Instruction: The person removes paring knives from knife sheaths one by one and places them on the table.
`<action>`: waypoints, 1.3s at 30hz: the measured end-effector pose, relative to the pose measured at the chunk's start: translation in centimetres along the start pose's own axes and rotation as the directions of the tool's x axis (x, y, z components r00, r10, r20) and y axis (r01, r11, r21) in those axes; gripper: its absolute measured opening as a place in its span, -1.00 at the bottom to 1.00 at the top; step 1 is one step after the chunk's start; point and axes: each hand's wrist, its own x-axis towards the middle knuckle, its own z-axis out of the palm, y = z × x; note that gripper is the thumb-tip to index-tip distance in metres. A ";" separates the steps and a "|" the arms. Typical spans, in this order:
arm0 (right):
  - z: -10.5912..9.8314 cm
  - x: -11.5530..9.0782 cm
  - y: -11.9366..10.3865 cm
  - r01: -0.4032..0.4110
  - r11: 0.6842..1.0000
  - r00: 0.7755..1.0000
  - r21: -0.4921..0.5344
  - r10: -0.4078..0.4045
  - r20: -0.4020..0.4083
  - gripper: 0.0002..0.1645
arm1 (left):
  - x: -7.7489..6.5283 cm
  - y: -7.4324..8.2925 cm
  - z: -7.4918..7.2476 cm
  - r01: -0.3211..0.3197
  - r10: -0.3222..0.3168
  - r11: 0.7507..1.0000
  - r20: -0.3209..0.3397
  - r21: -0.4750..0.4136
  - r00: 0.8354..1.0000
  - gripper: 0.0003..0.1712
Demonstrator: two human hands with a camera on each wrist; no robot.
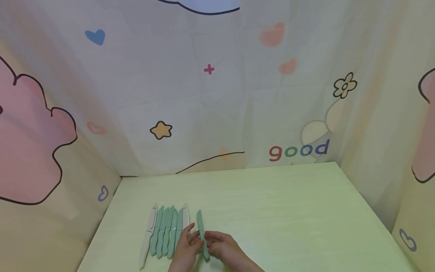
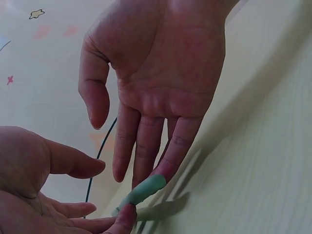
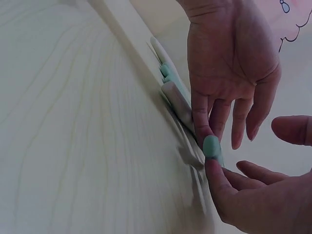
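A green-handled knife with a green blade cover lies between my two hands, pointing away from me. My left hand is on its left side and my right hand on its right. Low fingers of both hands press against the handle from opposite sides, with fingers mostly straight. Both thumbs stand apart from it. In the right wrist view the handle's rounded end shows between the fingertips. To the left, several green knives lie side by side, partly behind my left hand.
A longer white knife lies at the left end of the row. A white-covered one is at the right end, its lower part hidden by my left hand. The pale green table meets a printed curtain at the back.
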 end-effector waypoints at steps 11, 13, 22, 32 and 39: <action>-0.1 -0.7 -0.5 0.049 0.999 0.998 -0.021 -0.049 -0.028 -0.38 | 0.6 0.0 1.5 0.056 -0.041 0.992 -0.132 0.113 0.990 -0.04; -0.2 -0.7 -0.5 0.059 0.998 0.998 -0.008 -0.059 -0.021 -0.37 | 0.6 0.0 1.6 0.047 -0.029 0.990 -0.135 0.131 0.990 -0.01; -0.6 -0.8 -0.6 0.062 0.997 0.998 0.039 -0.062 -0.016 -0.37 | 0.5 0.2 1.8 0.020 -0.005 0.988 -0.096 0.152 0.995 0.05; -0.7 -0.7 -0.5 0.068 0.996 0.997 0.060 -0.066 -0.049 -0.35 | 0.1 0.2 1.9 -0.034 0.041 0.993 -0.057 0.117 0.998 0.09; -0.8 -0.7 -0.7 0.051 0.995 0.996 0.084 -0.044 -0.078 -0.40 | 0.2 -0.4 2.0 -0.057 0.058 0.998 -0.022 0.025 0.998 0.13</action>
